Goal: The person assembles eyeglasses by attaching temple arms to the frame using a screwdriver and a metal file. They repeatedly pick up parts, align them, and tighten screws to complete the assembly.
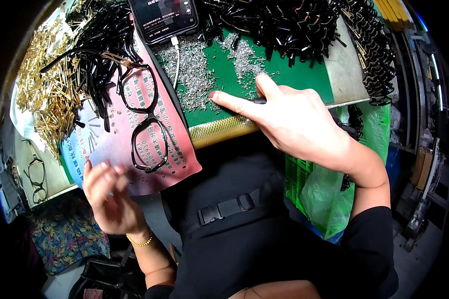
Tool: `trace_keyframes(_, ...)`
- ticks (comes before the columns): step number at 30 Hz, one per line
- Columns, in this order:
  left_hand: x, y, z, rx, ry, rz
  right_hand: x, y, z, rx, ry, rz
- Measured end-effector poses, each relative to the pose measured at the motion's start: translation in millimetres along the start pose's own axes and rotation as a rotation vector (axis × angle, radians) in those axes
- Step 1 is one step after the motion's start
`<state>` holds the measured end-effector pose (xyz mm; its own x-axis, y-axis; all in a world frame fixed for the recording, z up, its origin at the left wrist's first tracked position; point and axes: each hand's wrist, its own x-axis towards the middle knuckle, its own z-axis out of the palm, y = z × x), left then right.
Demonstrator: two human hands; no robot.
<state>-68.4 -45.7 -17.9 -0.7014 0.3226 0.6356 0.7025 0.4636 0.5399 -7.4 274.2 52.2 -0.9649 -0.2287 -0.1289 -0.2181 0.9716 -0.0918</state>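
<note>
My right hand (297, 117) is over the front of the green work mat (284, 82). Its index finger reaches left to the edge of a heap of tiny silver screws (192, 79), and its other fingers curl under. A bit of something dark shows beneath it, too hidden to name. My left hand (107, 199), somewhat blurred, hovers off the near edge of a pink and blue printed sheet (182, 159). Its fingers are apart and loosely bent, with nothing seen in them. Just beyond lies a black eyeglass frame (149, 118), one temple stretching left.
Gold-coloured metal pieces (42, 74) and black temples (105, 30) are heaped at left. A phone (164, 20) with a white cable (176, 62) lies at the back. More black eyeglass parts (284, 25) fill the far right. A green crate (297, 184) stands below the table.
</note>
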Motion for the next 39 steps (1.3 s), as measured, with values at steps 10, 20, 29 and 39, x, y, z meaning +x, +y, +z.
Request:
trace_keyframes(10, 5, 19, 32, -0.101, -0.234, 0.053, -3, -13, -13, 0.42, -0.057, 0.035)
trace_keyframes(20, 6, 8, 32, -0.369, -0.219, -0.005, 26, -40, 7, 0.352, 0.027, -0.292)
trace_keyframes(29, 14, 15, 37, -0.238, -0.145, -0.021, 33, -35, 2, 0.396, -0.047, -0.287)
trace_keyframes(39, 28, 18, 25, -0.157, -0.375, -0.097, 36, -33, 8, 0.428, 0.0, -0.296)
